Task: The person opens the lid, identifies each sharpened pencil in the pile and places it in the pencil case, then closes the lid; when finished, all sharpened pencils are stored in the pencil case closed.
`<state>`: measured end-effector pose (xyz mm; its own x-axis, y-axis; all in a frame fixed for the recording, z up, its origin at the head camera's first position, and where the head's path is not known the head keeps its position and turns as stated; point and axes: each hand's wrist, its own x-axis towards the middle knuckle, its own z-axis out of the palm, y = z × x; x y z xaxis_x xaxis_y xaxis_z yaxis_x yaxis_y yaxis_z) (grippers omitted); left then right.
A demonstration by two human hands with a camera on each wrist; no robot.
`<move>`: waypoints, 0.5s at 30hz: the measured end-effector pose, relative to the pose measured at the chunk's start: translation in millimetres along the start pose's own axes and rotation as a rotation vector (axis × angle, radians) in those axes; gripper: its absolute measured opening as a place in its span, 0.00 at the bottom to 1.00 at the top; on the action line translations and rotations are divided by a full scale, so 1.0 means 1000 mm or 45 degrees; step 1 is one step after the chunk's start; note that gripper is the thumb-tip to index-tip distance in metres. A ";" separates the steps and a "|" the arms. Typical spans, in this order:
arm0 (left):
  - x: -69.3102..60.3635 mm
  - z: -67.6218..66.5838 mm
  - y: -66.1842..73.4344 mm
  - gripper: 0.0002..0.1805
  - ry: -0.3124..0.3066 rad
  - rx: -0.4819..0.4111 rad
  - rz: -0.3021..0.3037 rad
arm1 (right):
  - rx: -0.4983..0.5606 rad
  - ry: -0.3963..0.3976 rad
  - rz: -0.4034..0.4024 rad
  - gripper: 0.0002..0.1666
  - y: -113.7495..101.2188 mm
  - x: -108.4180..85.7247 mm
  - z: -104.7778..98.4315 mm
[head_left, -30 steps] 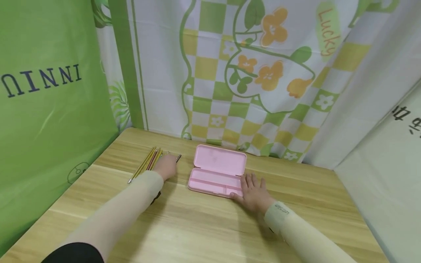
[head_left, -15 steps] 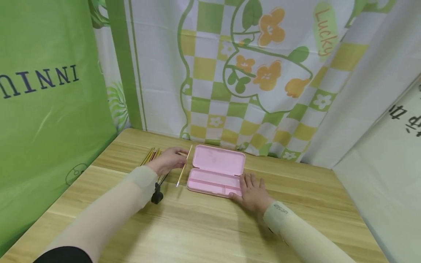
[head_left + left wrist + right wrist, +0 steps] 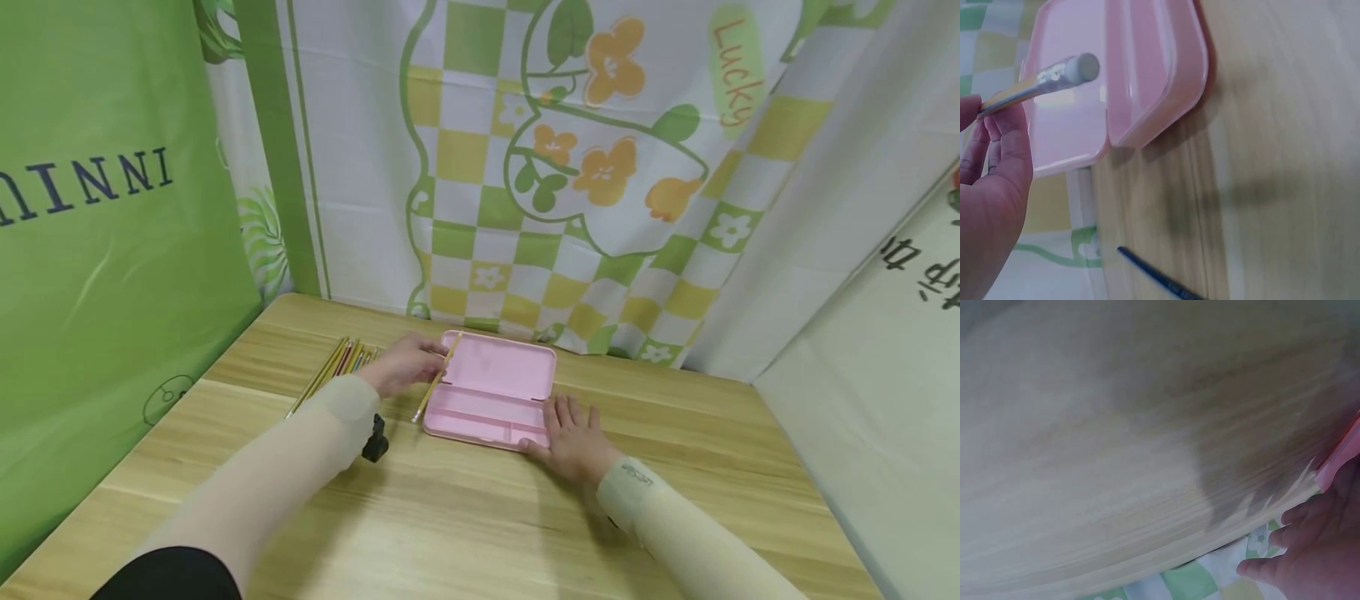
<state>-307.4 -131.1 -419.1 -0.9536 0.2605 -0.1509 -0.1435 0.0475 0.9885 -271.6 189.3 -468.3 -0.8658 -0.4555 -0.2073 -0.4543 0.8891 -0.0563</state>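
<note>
My left hand (image 3: 408, 364) pinches a yellow pencil (image 3: 429, 398) between thumb and fingers, held tilted over the left edge of an open pink pencil case (image 3: 465, 423). In the left wrist view the pencil's white eraser end (image 3: 1082, 69) points toward the camera. Spread along the case's right side, my right hand (image 3: 577, 442) touches its edge with straight fingers. The lid lies folded back, and the divided tray appears bare. Several pencils (image 3: 327, 373) lie in a group left of my left hand, partly hidden by the forearm.
A dark, slim pen-like stick (image 3: 1154, 275) rests on the wooden table (image 3: 495, 517) near the case. Behind the table hangs a patterned curtain (image 3: 480, 167); a green cloth (image 3: 112, 250) closes off the left side. A black wrist-camera piece (image 3: 375, 439) shows under the left wrist.
My left hand has come right from the pencil group, lifting one pencil and bringing it to the pink case's left edge. The right hand has stayed on the case.
</note>
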 end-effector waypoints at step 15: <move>0.003 0.026 -0.002 0.18 0.069 0.394 -0.027 | 0.069 -0.011 0.046 0.61 -0.004 -0.002 -0.002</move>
<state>-303.1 -105.7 -421.4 -0.9651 0.2051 -0.1626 -0.0839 0.3460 0.9345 -268.4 186.6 -466.1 -0.8794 -0.4230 -0.2186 -0.4107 0.9061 -0.1012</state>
